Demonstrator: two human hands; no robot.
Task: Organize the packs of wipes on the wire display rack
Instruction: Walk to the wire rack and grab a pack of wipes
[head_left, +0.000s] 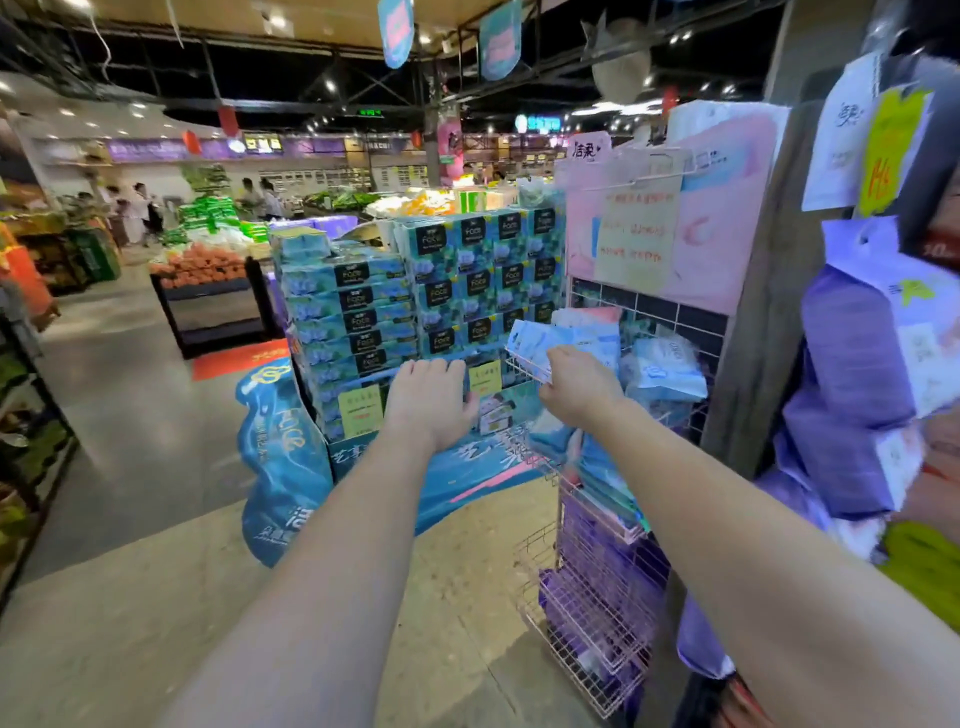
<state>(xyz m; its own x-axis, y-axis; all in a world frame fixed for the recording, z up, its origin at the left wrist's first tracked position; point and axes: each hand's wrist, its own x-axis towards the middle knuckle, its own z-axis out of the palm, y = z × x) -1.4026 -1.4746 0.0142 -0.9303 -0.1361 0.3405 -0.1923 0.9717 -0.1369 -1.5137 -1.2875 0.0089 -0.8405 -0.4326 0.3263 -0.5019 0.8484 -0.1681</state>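
Observation:
A pink wire display rack (597, 592) stands at the right, against a pillar. Its top basket holds light blue packs of wipes (665, 371); lower baskets hold blue and purple packs (597, 545). My right hand (576, 387) is at the front left corner of the top basket, fingers curled round the edge of a light blue pack (530, 338) that leans over the wire rim. My left hand (428, 402) hovers to the left of the rack, fingers bent downward, holding nothing.
A tall stack of blue tissue boxes (415, 306) on a blue promotional stand (280, 457) sits just left of the rack. Purple hanging packs (862, 395) crowd the right edge. Produce displays (202, 265) and shoppers stand farther back across the open floor.

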